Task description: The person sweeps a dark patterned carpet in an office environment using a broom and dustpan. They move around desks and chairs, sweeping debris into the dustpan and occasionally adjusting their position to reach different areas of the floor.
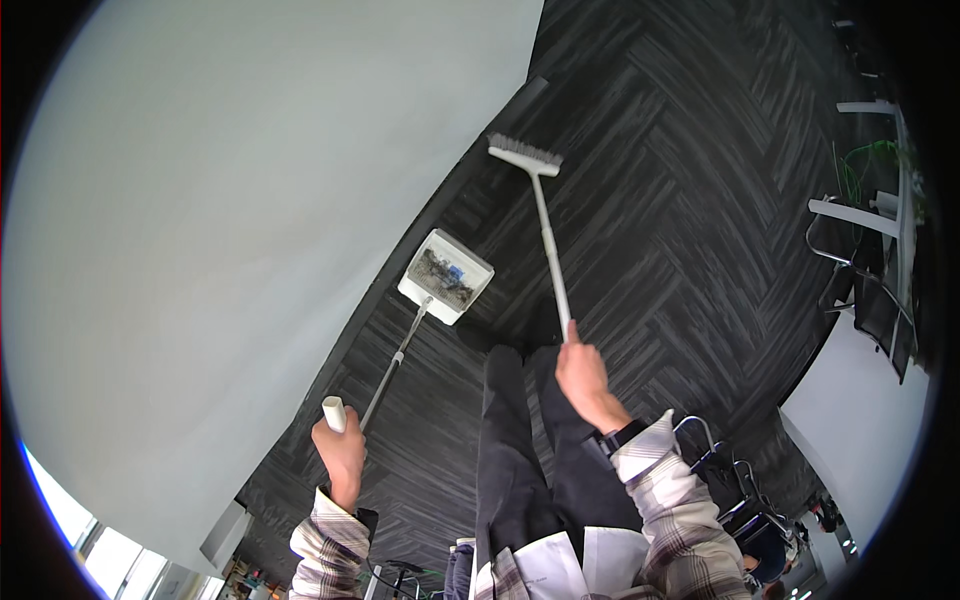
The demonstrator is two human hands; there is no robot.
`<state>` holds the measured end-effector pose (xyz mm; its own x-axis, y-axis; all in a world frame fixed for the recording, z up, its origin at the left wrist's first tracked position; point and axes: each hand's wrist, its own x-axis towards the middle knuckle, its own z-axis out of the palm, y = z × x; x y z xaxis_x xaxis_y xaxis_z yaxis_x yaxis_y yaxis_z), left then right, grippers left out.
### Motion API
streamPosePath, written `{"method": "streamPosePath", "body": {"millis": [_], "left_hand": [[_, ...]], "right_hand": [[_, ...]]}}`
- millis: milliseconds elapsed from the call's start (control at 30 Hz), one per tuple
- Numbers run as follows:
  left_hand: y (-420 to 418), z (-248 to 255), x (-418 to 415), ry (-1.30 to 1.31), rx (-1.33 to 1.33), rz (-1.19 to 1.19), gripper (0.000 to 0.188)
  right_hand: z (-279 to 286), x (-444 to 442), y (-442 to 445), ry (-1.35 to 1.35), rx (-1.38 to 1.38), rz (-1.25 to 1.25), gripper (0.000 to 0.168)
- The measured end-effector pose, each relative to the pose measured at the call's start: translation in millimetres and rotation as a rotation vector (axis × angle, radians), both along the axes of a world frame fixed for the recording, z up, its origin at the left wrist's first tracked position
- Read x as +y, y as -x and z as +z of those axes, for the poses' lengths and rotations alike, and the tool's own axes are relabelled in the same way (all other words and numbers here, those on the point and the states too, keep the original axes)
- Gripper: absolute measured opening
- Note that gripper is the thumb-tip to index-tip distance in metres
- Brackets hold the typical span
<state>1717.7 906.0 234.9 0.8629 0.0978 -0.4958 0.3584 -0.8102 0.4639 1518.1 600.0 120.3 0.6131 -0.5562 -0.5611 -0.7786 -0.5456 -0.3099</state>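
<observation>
My left hand [341, 450] is closed around the upper handle of a long-handled dustpan, its white grip end showing above the fist. The white dustpan [442, 306] rests on the carpet near the wall's base. Inside it lie dark hair-like debris [431, 266] and a small blue scrap [455, 274]. My right hand [583, 375] grips the white pole of a broom, the thumb laid along the shaft. The broom's white head [525, 160] with grey bristles is farther out, close to the dark baseboard and apart from the dustpan.
A pale wall [225, 210] with a dark baseboard [360, 311] runs along the left. Dark patterned carpet [712, 225] covers the floor. Metal-framed chairs [862, 277] and a table's white leg [855, 216] stand at the right. Another person [766, 559] is at the lower right, near more chairs [731, 480].
</observation>
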Motion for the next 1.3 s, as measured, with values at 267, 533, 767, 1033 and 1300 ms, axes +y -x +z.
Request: {"method": "streamPosePath", "body": {"millis": [267,533,767,1033,1300], "left_hand": [[3,-14,17,-0.033,-0.051,-0.053,0.034],[1,-6,11,-0.008,-0.024,-0.016,0.035],[-1,-4,6,-0.003,0.024,0.018,0.035],[-3,-2,8,-0.015,0.012,-0.004,0.035],[-5,0,5,-0.018,0.035,0.008,0.034]], "right_hand": [[61,17,67,-0.273,0.016,-0.042,0.038],[78,-11,73,-0.114,-0.055,-0.046,0.040],[16,11,29,-0.058,0.029,0.034,0.047],[68,10,79,-0.341,-0.137,-0.220,0.035],[60,-12,50,-0.082,-0.085,-0.108,0.040]]}}
